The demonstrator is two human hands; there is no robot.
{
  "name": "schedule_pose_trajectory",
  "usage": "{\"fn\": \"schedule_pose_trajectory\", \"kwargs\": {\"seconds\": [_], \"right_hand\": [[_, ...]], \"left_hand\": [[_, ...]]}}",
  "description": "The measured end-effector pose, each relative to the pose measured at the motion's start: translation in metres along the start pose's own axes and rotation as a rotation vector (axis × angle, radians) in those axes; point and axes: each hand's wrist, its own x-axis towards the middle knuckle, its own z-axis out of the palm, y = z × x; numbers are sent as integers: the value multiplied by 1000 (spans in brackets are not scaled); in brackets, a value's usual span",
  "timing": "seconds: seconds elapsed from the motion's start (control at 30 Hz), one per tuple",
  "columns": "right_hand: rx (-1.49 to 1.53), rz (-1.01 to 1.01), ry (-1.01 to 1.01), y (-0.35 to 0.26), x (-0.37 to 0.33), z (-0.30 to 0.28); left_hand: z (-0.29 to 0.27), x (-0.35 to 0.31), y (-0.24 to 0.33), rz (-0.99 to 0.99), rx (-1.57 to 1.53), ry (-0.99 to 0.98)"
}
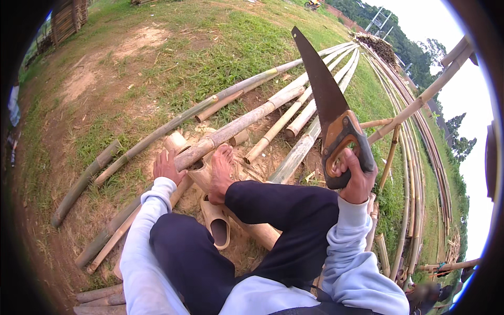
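My right hand [359,180] is closed round the handle of a handsaw [326,92], held up with its dark blade pointing up and away. My left hand [166,168], fingers stretched out, lies against the near cut end of a long bamboo pole [239,126]. My bare foot [221,170] presses beside that same pole. Below the pole's end lies a thick bamboo piece [209,209] with a hollow opening cut in it. A short cut bamboo stub [175,140] sits just past my left hand.
More bamboo poles [294,160] fan out ahead, and long ones [412,173] run along the right. A bamboo rail [420,101] slants across the upper right. Loose bamboo lengths [86,181] lie on the left grass. Far off stands a stacked pile [377,48].
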Motion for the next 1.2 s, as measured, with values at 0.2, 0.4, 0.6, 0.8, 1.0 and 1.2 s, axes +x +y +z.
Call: {"fn": "schedule_pose_trajectory", "kwargs": {"seconds": [0.2, 0.4, 0.6, 0.8, 1.0, 1.2], "right_hand": [[121, 98, 127, 15, 0, -5], [72, 122, 161, 15, 1, -7], [151, 144, 123, 17, 3, -5], [160, 171, 111, 15, -6, -11], [203, 198, 115, 15, -6, -19], [224, 206, 83, 12, -7, -18]], "left_hand": [[58, 28, -32, -376, -457, -308], [116, 53, -68, -597, -745, -260], [127, 44, -80, -457, -820, -169], [67, -26, -111, -521, -851, 15], [-1, -163, -217, -634, -1087, 288], [-60, -218, -309, -743, -1040, 415]]}}
